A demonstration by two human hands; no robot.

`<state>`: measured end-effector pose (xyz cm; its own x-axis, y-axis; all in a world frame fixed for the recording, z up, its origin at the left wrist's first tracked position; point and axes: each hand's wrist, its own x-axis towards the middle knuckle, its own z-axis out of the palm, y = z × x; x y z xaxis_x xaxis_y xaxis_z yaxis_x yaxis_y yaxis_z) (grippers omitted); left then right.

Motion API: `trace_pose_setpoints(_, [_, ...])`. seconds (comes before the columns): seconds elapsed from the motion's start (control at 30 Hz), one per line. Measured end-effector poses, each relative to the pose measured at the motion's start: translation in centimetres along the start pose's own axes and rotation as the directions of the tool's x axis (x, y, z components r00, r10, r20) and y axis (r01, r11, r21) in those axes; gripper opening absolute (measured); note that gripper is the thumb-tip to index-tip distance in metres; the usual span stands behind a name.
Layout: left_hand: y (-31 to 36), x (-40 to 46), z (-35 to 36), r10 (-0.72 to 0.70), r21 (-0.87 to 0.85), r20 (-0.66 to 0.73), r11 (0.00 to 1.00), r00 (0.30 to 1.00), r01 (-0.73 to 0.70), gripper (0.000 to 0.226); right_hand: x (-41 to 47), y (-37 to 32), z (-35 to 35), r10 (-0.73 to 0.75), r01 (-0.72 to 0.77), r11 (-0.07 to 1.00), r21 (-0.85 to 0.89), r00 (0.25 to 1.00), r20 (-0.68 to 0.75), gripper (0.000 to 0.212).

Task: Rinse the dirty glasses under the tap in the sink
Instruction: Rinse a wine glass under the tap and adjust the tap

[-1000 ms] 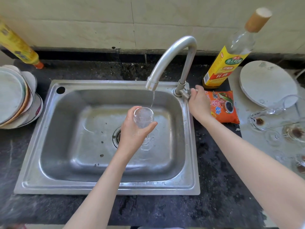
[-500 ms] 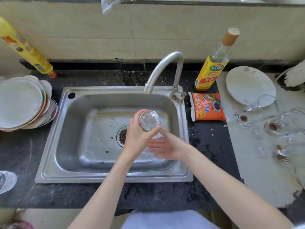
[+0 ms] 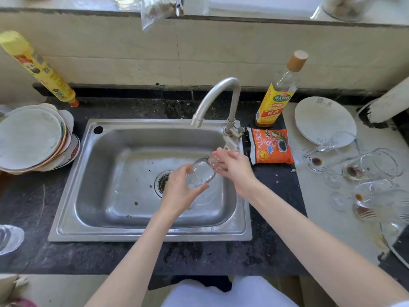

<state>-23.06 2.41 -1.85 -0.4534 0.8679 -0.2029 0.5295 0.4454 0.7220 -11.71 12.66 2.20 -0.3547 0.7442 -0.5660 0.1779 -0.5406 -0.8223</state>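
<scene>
A clear glass (image 3: 202,172) lies tilted on its side over the steel sink (image 3: 124,231), its mouth towards the right. My left hand (image 3: 179,191) grips its base end from below. My right hand (image 3: 234,167) holds the rim end, fingertips at the mouth. The curved tap (image 3: 218,94) stands behind them, and no water is visible from its spout. Several dirty glasses (image 3: 358,167) with brown dregs lie on the white counter at the right. One clear glass (image 3: 8,239) stands at the left edge of the dark counter.
Stacked plates (image 3: 31,136) sit left of the sink. A yellow-labelled bottle (image 3: 276,96), an orange sachet (image 3: 271,146) and a white plate (image 3: 323,120) are to the right of the tap. A yellow bottle (image 3: 39,69) leans at the back left.
My right hand left the tap handle, the water stopped, and that hand came to the glass's rim. The glass tipped from upright onto its side.
</scene>
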Motion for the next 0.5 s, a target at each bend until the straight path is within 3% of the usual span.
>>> trace_pose_setpoints(0.13, [-0.5,-0.8,0.5,-0.028,0.027,0.004,0.999,1.0,0.028,0.062,-1.3,0.5,0.4,-0.201,0.215,0.913,-0.348,0.977,0.075,0.018])
trace_pose_setpoints(0.2, [-0.8,-1.5,0.7,-0.045,0.035,0.019,0.998,0.999,0.044,0.061,-1.8,1.2,0.5,-0.239,0.265,0.86,-0.435,0.964,0.114,0.021])
trace_pose_setpoints(0.33, [-0.6,-2.0,0.2,-0.05,-0.017,0.008,0.999,0.999,0.05,0.063,-2.5,0.8,0.7,-0.318,0.339,0.838,-0.427,0.94,0.122,0.023])
trace_pose_setpoints(0.5, [1.3,-1.3,-1.1,0.047,0.0,-0.039,0.999,0.998,-0.047,0.065,-3.5,-1.1,0.9,-0.536,0.538,0.727,-0.428,0.833,0.137,0.016])
